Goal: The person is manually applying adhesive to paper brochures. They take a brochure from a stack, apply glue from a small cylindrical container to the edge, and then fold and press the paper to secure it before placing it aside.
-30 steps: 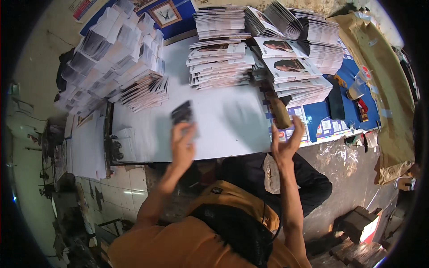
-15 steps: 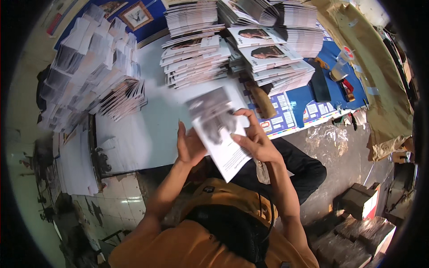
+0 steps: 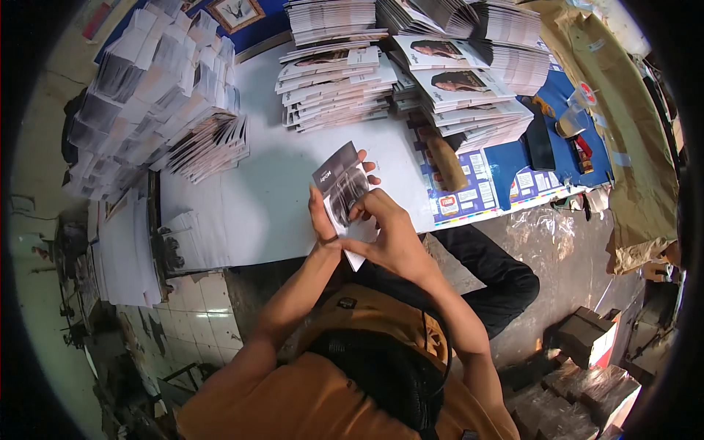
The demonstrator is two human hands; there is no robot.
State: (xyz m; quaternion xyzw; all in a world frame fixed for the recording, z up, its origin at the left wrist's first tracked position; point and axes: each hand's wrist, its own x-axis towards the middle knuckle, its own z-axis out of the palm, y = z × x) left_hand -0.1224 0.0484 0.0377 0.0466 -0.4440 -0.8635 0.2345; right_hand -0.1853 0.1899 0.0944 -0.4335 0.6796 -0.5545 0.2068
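A slim printed booklet [image 3: 340,177] with a dark grey photo on its upper part is held upright-slanted above the near edge of the table. My left hand [image 3: 321,218] wraps round it from behind, thumb along the left edge and fingertips showing past the right edge. Over its lower half, my right hand [image 3: 392,238] presses with bent fingers and thumb, covering part of the face. White paper shows at the bottom corner below my hands.
Stacked booklets [image 3: 341,84] stand at the back, more booklets [image 3: 469,84] beside them. Tall bundles of folded sheets [image 3: 147,95] rise at left. A wooden roller-shaped piece [image 3: 446,165], black phone [image 3: 540,145] and plastic cup [image 3: 570,123] lie to the right. Boxes [image 3: 587,336] sit on the floor.
My left hand, spread beside the booklet before, now grips it. The booklet looks narrower and more upright. My right hand has moved down and left across its face.
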